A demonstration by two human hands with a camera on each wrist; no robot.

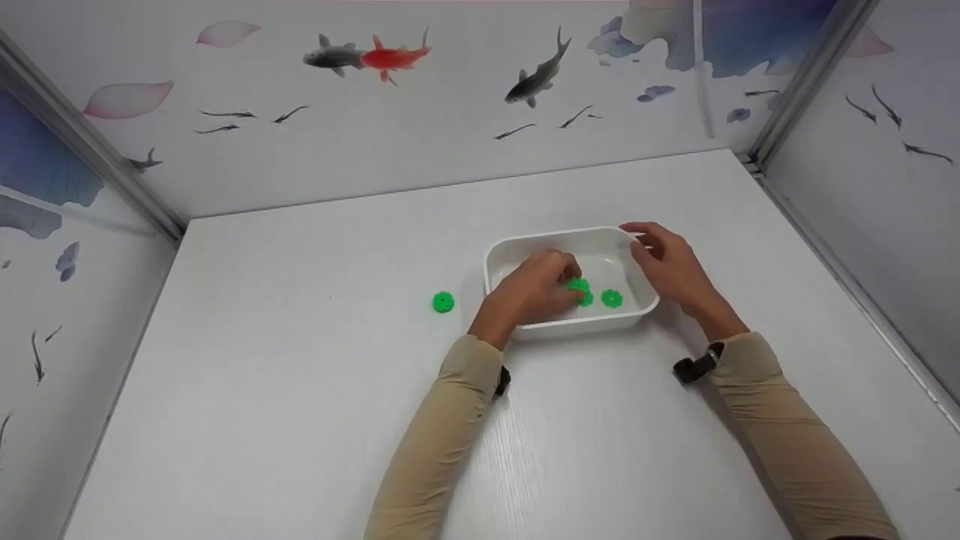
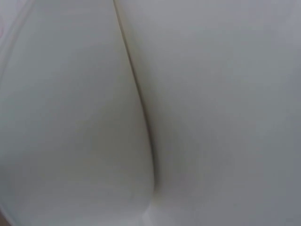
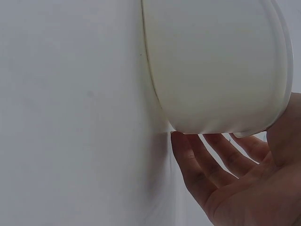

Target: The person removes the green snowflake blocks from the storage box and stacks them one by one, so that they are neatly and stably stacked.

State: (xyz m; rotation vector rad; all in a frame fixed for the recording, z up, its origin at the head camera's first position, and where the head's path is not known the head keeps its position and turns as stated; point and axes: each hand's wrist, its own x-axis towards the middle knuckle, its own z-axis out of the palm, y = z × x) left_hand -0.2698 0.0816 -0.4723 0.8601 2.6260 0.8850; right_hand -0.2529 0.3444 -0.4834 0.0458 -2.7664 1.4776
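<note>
A white rectangular tray (image 1: 577, 323) with rounded corners stands on the table. Reaching over its left side, my left hand (image 1: 536, 289) pinches a small green flower-shaped disc (image 1: 578, 285) between thumb and fingers. Another green disc (image 1: 586, 299) shows just under the thumb, and one more green disc (image 1: 612, 298) lies on the tray floor to the right. My right hand (image 1: 671, 266) holds the tray's right end. In the right wrist view, its fingers (image 3: 188, 165) touch the tray's outer wall (image 3: 216, 70). The left wrist view shows mostly tray wall (image 2: 70, 117) and tabletop.
Outside the tray, just to its left, a green disc (image 1: 443, 302) that looks stacked lies on the white table (image 1: 300, 390). Panels painted with fish (image 1: 394, 58) enclose the back and both sides, with metal posts (image 1: 810, 82) at the corners.
</note>
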